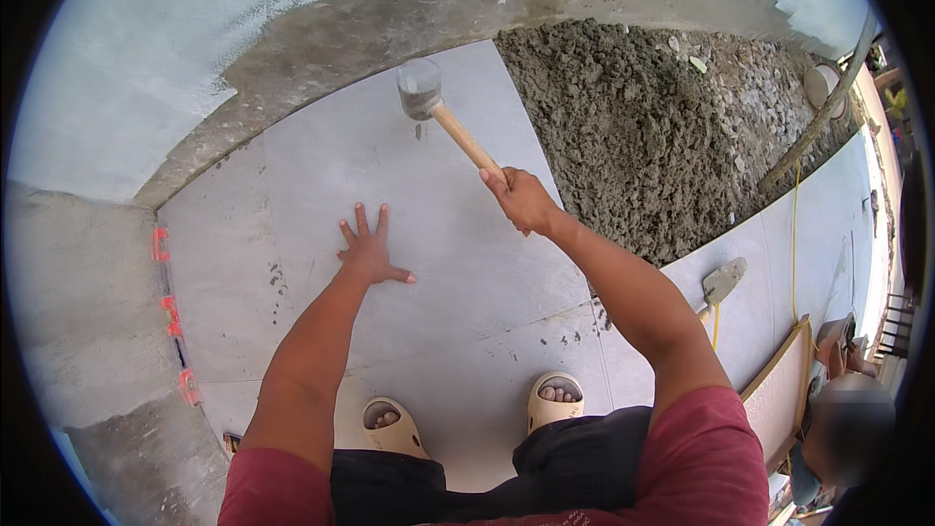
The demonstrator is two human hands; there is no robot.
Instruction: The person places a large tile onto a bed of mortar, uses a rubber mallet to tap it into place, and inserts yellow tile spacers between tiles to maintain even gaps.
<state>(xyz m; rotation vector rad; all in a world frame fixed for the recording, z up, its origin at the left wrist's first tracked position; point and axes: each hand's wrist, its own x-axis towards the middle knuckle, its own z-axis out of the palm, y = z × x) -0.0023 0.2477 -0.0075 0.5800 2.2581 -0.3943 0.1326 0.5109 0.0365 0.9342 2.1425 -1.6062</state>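
Note:
My left hand is on a large pale grey floor tile, its fingers spread wide. My right hand grips the wooden handle of a rubber mallet, whose head with dark and pale ends is farther forward over the tile. Beyond the tile's right edge lies rough, damp grey mortar. My feet in beige sandals show at the bottom.
Plastered walls curve behind and left; a red-marked level lies along the left edge. At right are a trowel, yellow string, a pole, a white bucket, a board and another person.

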